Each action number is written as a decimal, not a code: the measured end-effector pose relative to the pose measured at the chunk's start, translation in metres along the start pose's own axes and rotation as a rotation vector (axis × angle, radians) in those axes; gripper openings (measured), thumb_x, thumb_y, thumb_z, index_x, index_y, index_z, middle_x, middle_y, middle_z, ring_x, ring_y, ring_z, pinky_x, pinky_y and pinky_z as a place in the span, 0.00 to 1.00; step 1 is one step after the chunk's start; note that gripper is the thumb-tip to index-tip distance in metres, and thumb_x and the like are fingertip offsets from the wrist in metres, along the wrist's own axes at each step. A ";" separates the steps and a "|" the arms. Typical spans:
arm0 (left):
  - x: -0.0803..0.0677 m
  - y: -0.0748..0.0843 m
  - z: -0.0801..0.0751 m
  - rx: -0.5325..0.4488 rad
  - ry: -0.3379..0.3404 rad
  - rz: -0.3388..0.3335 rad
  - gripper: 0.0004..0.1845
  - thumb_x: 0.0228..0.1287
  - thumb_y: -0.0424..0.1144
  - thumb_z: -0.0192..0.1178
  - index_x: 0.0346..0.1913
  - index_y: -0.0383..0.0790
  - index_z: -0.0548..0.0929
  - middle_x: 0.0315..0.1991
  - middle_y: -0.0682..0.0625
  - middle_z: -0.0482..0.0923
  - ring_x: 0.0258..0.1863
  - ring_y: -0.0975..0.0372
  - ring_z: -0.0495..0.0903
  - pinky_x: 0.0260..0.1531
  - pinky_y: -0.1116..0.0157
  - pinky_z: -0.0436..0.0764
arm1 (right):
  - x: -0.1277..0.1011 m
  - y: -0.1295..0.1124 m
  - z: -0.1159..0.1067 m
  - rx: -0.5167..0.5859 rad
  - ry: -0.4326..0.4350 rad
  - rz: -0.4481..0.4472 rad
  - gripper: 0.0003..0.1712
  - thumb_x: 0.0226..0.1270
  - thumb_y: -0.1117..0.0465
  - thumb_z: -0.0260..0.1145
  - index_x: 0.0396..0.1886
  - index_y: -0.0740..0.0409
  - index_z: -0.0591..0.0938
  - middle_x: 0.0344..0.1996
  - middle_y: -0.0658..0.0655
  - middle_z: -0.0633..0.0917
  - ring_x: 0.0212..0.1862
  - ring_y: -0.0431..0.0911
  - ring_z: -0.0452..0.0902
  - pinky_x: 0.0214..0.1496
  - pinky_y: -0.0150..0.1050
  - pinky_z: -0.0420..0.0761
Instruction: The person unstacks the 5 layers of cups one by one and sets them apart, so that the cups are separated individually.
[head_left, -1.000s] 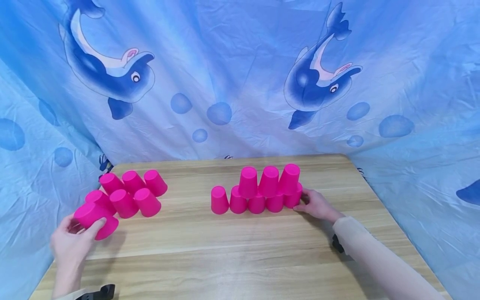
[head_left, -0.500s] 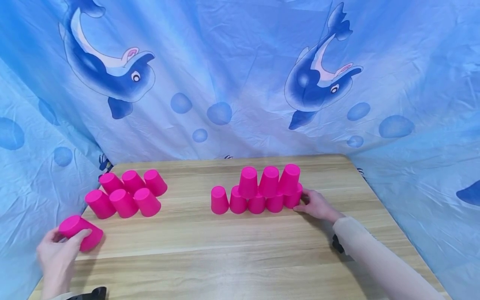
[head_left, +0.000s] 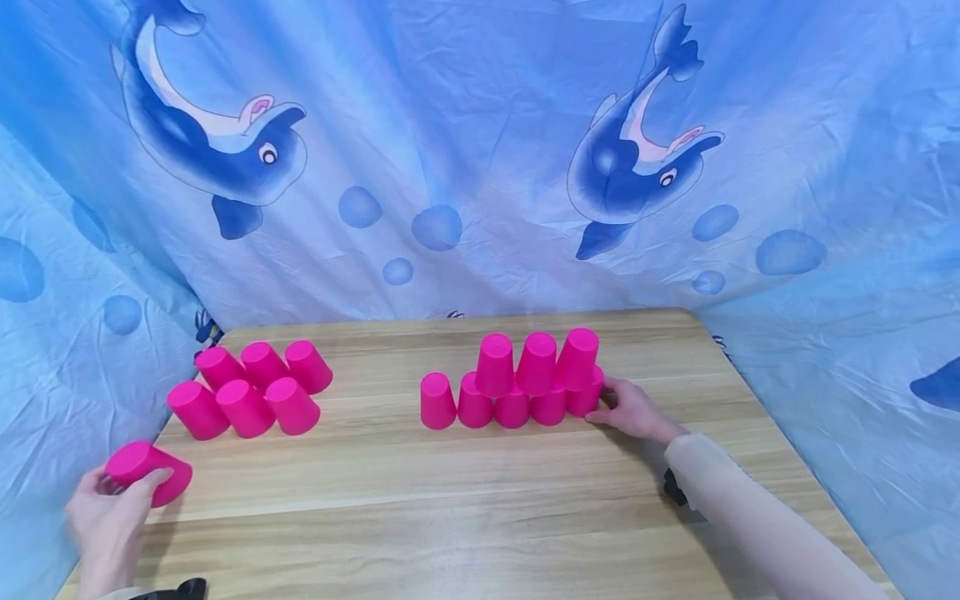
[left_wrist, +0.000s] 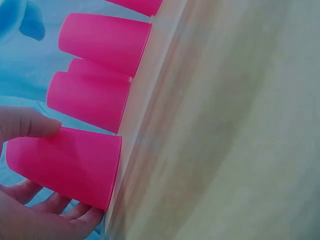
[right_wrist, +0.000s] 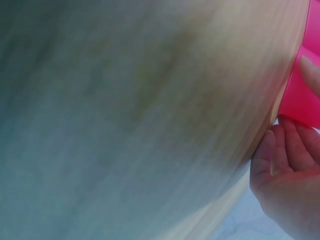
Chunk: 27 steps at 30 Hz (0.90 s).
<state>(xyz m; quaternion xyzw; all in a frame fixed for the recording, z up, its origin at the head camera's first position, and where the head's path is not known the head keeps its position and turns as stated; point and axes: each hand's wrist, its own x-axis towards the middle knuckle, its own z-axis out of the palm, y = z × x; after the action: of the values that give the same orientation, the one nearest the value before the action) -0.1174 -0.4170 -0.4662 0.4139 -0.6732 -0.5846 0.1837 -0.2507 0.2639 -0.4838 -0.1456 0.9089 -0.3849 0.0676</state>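
My left hand (head_left: 107, 518) holds a pink plastic cup (head_left: 159, 472), thumb on the near side and fingers round the other. The cup is mouth down at the table's left front; in the left wrist view the rim of this held cup (left_wrist: 75, 160) is at or just above the tabletop. My right hand (head_left: 636, 408) grips the pink cup (head_left: 585, 395) at the right end of a row, its thumb (right_wrist: 311, 75) against the side. Three upside-down cups (head_left: 537, 364) stand on that row of several cups (head_left: 513, 410); the leftmost cup (head_left: 438, 402) has nothing above it.
Two rows of three upside-down pink cups (head_left: 246, 408) stand at the back left of the wooden table (head_left: 480, 508). A blue curtain (head_left: 480, 150) printed with dolphins hangs behind and at both sides.
My left hand has moved the held cup left and toward the front, away from the group of cups at the left. My right hand stays on the end cup.
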 end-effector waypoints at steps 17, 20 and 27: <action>0.011 0.002 -0.002 0.256 -0.084 0.107 0.35 0.51 0.44 0.73 0.61 0.41 0.71 0.26 0.71 0.68 0.29 0.72 0.69 0.26 0.76 0.70 | 0.000 -0.001 0.000 0.011 -0.004 0.036 0.37 0.54 0.58 0.75 0.62 0.65 0.72 0.57 0.65 0.76 0.59 0.63 0.71 0.57 0.55 0.72; 0.011 0.003 0.000 0.308 -0.093 0.123 0.41 0.52 0.46 0.72 0.65 0.34 0.66 0.27 0.71 0.67 0.30 0.71 0.69 0.26 0.75 0.70 | 0.001 0.000 0.000 0.011 -0.005 0.044 0.37 0.54 0.58 0.75 0.62 0.64 0.72 0.58 0.65 0.76 0.59 0.63 0.71 0.57 0.55 0.72; 0.013 0.001 0.001 0.350 -0.101 0.149 0.41 0.52 0.47 0.72 0.64 0.31 0.66 0.26 0.71 0.67 0.28 0.71 0.69 0.25 0.74 0.70 | 0.001 0.001 0.001 0.015 -0.001 0.038 0.38 0.53 0.58 0.76 0.62 0.65 0.72 0.58 0.65 0.76 0.59 0.62 0.71 0.57 0.54 0.72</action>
<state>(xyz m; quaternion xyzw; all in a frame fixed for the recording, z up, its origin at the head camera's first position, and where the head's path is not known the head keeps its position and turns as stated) -0.1258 -0.4265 -0.4681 0.3588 -0.8016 -0.4635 0.1175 -0.2512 0.2637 -0.4847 -0.1280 0.9086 -0.3902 0.0762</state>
